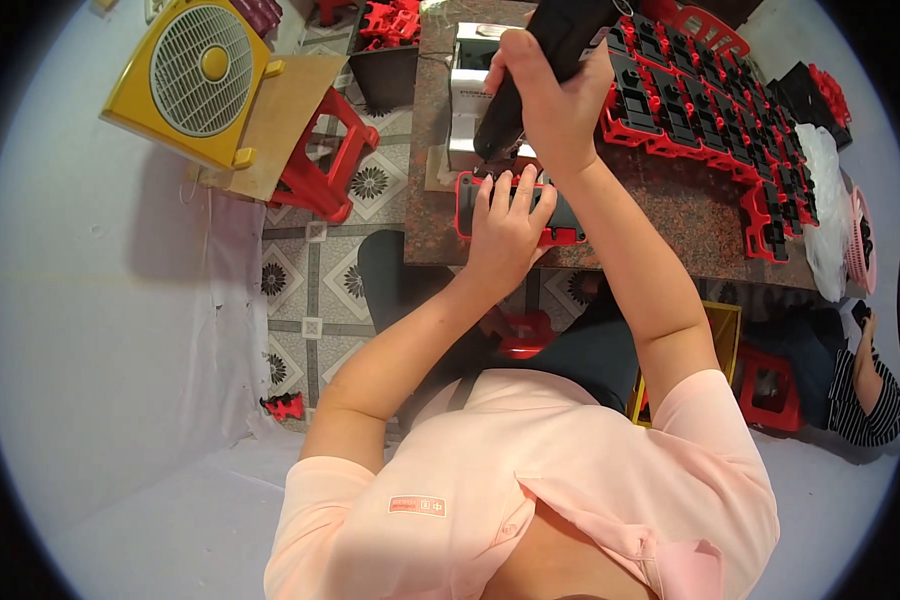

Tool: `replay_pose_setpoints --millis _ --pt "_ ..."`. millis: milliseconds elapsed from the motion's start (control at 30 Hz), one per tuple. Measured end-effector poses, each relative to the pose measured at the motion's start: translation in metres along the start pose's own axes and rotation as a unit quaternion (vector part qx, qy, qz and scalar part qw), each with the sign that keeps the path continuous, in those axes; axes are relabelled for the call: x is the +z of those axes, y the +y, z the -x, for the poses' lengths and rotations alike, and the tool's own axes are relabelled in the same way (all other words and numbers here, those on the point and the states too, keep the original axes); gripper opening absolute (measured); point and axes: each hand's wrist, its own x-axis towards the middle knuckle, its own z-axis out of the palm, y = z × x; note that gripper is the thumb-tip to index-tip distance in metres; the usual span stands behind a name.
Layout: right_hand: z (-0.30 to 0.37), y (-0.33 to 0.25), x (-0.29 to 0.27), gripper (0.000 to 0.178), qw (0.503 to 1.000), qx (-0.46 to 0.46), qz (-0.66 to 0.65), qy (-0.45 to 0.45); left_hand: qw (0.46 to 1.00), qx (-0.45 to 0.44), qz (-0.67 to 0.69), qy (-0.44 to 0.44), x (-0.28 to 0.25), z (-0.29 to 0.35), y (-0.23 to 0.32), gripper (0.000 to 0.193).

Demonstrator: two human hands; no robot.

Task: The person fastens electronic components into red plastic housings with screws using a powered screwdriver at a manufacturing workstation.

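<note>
My right hand [567, 120] is wrapped round a black electric screwdriver [560, 45], which slants down and left over the table. Its lower end is just above the far edge of a red-and-black plastic housing [565, 237], beside my left fingertips. Whether the bit touches the housing I cannot make out. Across the housing lies my left hand [505, 228], fingers over the top and thumb on the right side, holding it against the table near the front edge. The hand covers much of the housing.
Rows of red-and-black parts [690, 100] fill the table's right side. A white box [465, 90] stands beyond the housing. Left of the table are a yellow fan [212, 65] and a red stool [320, 170]. Another person's striped sleeve [860, 400] shows at right.
</note>
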Motion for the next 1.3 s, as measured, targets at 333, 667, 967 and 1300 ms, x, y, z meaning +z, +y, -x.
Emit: replay_pose_setpoints --millis 333,667,967,1300 --pt "0.023 0.012 0.019 0.041 0.998 0.066 0.002 0.002 0.996 0.016 0.076 0.053 0.011 0.001 -0.005 0.078" --pt "0.03 0.006 0.026 0.049 0.996 0.068 0.027 -0.048 0.987 0.023 0.097 0.13 0.007 -0.007 -0.004 0.046" --pt "0.003 0.016 -0.014 0.025 0.995 -0.057 0.047 -0.066 1.0 0.0 0.028 -0.005 -0.006 -0.006 0.003 0.083" --pt "-0.001 0.025 -0.008 0.032 0.996 0.079 0.043 0.001 0.999 0.01 0.03 0.009 -0.007 0.005 0.004 0.083"
